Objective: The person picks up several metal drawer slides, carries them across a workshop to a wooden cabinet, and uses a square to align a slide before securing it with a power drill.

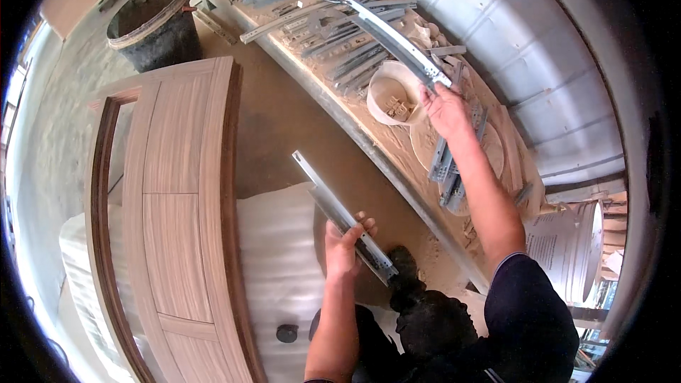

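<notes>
My left hand [343, 247] is closed round the middle of a metal drawer slide [323, 191], which is held over the floor and slants from upper left to lower right. My right hand [447, 110] reaches over the bench and grips the near end of a second drawer slide [394, 41]. That one stretches away toward the back of the bench, above the loose slides [355, 53] heaped there. Just left of my right hand stands a white tub [376, 92] with small brownish pieces in it. More metal slides [441, 159] lie below my right wrist.
A dusty bench [333, 108] runs diagonally beside a pale metal wall [518, 35]. To the left stands a wood-grain panelled cabinet piece [174, 142] on white sheeting [280, 241]. A black bucket [167, 46] is at the far left, and a large white bucket [567, 248] at the right.
</notes>
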`<move>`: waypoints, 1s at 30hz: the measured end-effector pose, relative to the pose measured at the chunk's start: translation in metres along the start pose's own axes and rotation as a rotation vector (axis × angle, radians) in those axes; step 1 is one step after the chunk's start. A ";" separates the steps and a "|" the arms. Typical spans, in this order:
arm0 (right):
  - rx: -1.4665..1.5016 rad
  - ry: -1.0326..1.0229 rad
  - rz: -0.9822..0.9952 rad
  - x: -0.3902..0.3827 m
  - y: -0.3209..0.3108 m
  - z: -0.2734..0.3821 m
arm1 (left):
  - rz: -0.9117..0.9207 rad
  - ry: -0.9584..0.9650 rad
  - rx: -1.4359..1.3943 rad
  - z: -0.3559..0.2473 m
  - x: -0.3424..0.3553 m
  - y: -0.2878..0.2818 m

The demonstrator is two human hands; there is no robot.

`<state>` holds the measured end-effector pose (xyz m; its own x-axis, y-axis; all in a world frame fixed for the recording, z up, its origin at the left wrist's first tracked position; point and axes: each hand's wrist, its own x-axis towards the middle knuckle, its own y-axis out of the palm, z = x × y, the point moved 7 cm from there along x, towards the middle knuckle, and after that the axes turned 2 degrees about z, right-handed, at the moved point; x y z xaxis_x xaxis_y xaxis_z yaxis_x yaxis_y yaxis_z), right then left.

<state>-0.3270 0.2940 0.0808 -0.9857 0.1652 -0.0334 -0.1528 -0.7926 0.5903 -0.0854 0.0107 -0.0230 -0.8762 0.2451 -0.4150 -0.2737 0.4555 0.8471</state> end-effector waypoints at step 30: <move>-0.424 -0.228 -0.297 0.101 -0.072 0.070 | -0.074 0.012 0.066 0.000 0.000 0.009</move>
<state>-0.4109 0.4090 0.0911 -0.8630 0.5023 0.0545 -0.4826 -0.8514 0.2053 -0.0873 0.0151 -0.0153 -0.8591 0.1989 -0.4716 -0.3115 0.5279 0.7901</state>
